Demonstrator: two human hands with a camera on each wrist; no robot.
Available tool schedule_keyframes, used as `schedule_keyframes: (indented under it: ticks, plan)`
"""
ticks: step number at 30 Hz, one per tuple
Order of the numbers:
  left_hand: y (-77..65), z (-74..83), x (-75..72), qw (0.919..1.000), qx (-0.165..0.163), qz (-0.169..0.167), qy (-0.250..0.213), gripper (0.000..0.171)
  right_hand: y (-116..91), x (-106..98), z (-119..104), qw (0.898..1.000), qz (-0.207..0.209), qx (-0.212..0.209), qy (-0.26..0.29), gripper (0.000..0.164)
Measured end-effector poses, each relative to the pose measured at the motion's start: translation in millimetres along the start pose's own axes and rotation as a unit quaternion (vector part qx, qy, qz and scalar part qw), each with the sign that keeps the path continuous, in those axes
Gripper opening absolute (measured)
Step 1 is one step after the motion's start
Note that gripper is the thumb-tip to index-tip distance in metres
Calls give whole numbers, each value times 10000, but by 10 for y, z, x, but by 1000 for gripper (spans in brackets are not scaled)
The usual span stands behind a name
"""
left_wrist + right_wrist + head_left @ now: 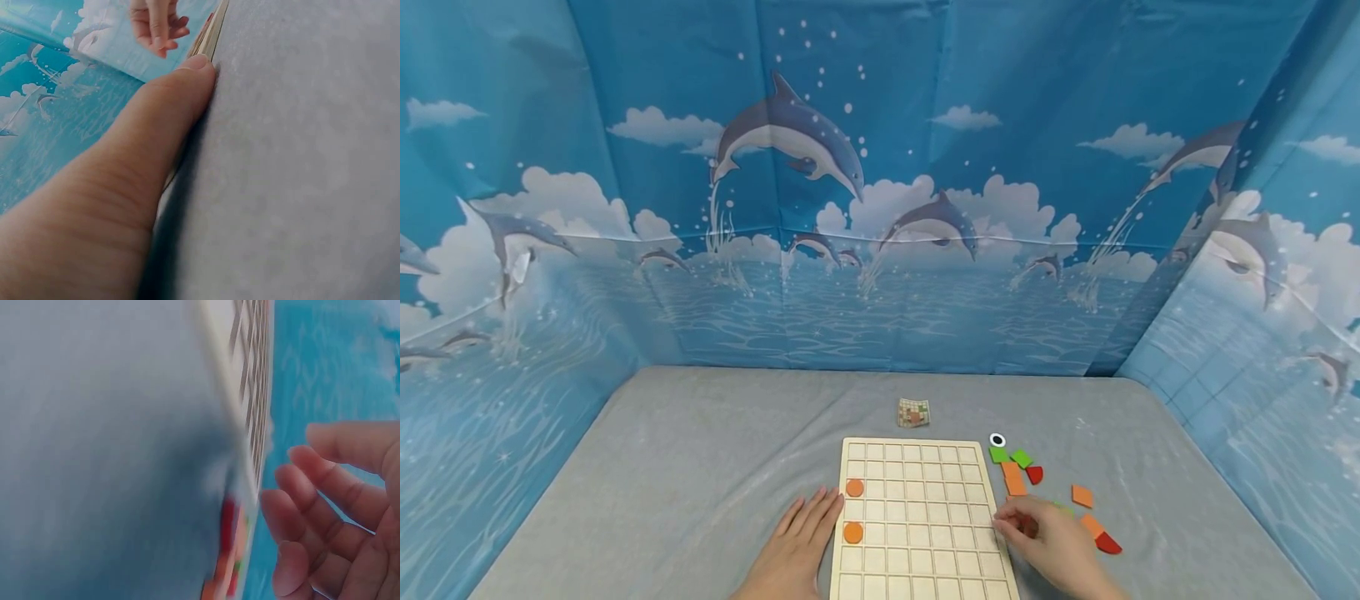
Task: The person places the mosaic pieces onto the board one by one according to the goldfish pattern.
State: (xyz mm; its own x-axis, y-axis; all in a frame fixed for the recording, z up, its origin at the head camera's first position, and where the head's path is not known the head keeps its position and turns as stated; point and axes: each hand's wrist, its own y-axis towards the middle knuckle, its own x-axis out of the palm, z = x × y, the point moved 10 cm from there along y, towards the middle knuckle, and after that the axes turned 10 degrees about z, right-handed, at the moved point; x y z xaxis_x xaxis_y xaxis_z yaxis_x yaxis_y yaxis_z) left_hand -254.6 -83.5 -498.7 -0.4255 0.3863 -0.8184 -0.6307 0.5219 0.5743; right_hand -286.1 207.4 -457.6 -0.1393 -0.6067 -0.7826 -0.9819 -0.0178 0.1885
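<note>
The board (922, 517) looks like smooth, matt wood. The cloth (715, 450) is matt; the backdrop (880, 329) creased, faintly glossy.

place: screened-off work area | dolphin-print sheets (880, 325) | grey cloth-covered surface (722, 442)

Soft, fairly even light covers the board (921, 512) in the head view; the backdrop (940, 321) darkens behind and right of it. Both wrist views look dimmer and hazy, with dark shadow on the cloth (112, 425) beside the board; in the right one, nearby pieces (229, 525) are blurred.
</note>
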Motion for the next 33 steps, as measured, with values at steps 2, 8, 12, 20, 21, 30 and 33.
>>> schedule_keyframes:
  ticks: [2,8,12,20,21,30,33]
  plan:
    - [-6,-4,10,10000,4,-28,29,116,-13,-68,179,9989,29,418,-220,7]
    - [-19,-5,8,9999,58,59,78,114,-50,-214,567,9938,23,868,-698,15]
    - [-22,-6,7,9999,63,103,92,113,-49,-268,751,9913,-149,929,-922,20]
    - [-14,-15,19,10000,-7,81,-7,115,-97,-312,1100,9817,-531,1293,-1292,35]
    - [-14,-16,18,10000,-6,86,0,116,-105,-312,1124,9815,-545,1327,-1267,36]
    - [-17,-13,18,9999,-2,139,16,117,-125,-356,1147,9833,-490,1407,-1049,29]
    - [-14,-7,13,9999,12,153,23,117,-123,-359,1151,9831,-473,1438,-1033,26]
